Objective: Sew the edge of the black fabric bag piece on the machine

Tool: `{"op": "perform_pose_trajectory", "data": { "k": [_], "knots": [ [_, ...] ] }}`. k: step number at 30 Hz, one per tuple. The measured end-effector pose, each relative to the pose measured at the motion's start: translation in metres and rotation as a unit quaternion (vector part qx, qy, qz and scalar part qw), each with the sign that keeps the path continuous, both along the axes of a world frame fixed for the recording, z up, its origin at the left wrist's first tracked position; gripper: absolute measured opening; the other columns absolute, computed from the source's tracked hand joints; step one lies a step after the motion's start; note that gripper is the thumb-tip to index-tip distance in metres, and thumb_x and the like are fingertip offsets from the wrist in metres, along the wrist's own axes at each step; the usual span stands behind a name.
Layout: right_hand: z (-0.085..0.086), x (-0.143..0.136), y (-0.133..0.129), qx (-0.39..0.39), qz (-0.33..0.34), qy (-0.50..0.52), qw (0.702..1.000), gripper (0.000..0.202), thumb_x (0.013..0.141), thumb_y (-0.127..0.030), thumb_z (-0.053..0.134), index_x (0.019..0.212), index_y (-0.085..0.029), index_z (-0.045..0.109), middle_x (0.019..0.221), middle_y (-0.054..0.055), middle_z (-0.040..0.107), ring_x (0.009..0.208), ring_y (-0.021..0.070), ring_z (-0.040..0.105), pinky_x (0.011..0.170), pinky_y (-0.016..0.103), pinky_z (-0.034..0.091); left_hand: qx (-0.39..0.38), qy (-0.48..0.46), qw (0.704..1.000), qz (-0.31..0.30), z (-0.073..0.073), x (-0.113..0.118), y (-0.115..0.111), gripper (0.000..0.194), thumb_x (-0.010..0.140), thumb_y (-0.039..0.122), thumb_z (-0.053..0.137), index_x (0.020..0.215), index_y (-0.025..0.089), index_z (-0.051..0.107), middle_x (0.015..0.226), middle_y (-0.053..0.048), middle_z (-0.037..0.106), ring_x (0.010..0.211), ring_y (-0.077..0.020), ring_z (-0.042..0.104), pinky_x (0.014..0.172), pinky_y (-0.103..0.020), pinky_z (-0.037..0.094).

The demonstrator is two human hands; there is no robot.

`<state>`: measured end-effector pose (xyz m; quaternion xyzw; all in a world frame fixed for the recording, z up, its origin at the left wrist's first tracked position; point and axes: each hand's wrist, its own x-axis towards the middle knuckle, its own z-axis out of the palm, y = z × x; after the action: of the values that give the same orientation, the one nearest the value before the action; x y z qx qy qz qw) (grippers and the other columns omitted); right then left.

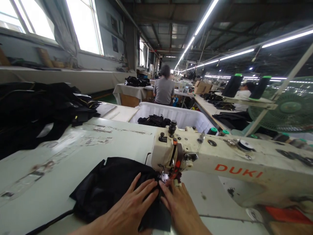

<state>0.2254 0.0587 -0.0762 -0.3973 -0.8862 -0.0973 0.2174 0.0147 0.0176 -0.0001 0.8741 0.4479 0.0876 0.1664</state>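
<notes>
Black fabric (107,182) lies on the pale table with one edge under the needle area of a sewing machine (234,166). On top of the cloth rests my left hand (134,202), its fingers stretched out and pointing toward the presser foot (164,177). My right hand (179,202) sits just right of the foot, fingers extended and touching the fabric's right edge. Both sets of fingertips are close to the lit needle area. A thin black strip (56,222) trails from the cloth to the lower left.
A heap of black garments (36,111) covers the table's left side. Behind the machine stands a white bin (186,116) holding black cloth. Thread cones (232,85) and a green fan (288,107) are at the right. A person (164,86) sits further ahead, facing away.
</notes>
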Motion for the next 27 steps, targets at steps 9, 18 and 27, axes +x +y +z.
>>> {"op": "perform_pose_trajectory", "data": {
  "k": [9, 18, 27],
  "knots": [
    [-0.010, 0.009, 0.005, 0.013, 0.030, 0.033, 0.999, 0.040, 0.092, -0.025, 0.058, 0.132, -0.028, 0.058, 0.119, 0.014, 0.066, 0.105, 0.0304, 0.065, 0.084, 0.043, 0.058, 0.020, -0.011, 1.000, 0.003, 0.002, 0.000, 0.002, 0.075, 0.068, 0.017, 0.066, 0.140, 0.016, 0.046, 0.150, -0.015, 0.042, 0.140, -0.0337, 0.036, 0.116, -0.063, 0.012],
    [-0.006, 0.012, 0.009, 0.000, 0.063, -0.004, 0.998, 0.047, 0.091, -0.022, 0.058, 0.137, -0.024, 0.051, 0.118, 0.013, 0.065, 0.107, 0.0304, 0.064, 0.084, 0.043, 0.058, 0.052, -0.040, 0.998, 0.007, -0.005, 0.001, 0.003, 0.074, 0.072, 0.022, 0.068, 0.142, 0.018, 0.043, 0.148, -0.014, 0.045, 0.137, -0.0344, 0.039, 0.116, -0.063, 0.012],
    [0.037, 0.004, -0.010, -0.151, 0.018, 0.123, 0.981, 0.040, 0.088, -0.005, 0.050, 0.122, -0.024, 0.059, 0.113, 0.010, 0.060, 0.105, 0.0257, 0.058, 0.089, 0.043, 0.053, 0.022, -0.077, 0.997, 0.013, -0.008, -0.006, 0.000, 0.073, 0.078, 0.040, 0.071, 0.142, 0.019, 0.043, 0.147, -0.014, 0.045, 0.139, -0.0333, 0.037, 0.116, -0.062, 0.017]
  ]
}}
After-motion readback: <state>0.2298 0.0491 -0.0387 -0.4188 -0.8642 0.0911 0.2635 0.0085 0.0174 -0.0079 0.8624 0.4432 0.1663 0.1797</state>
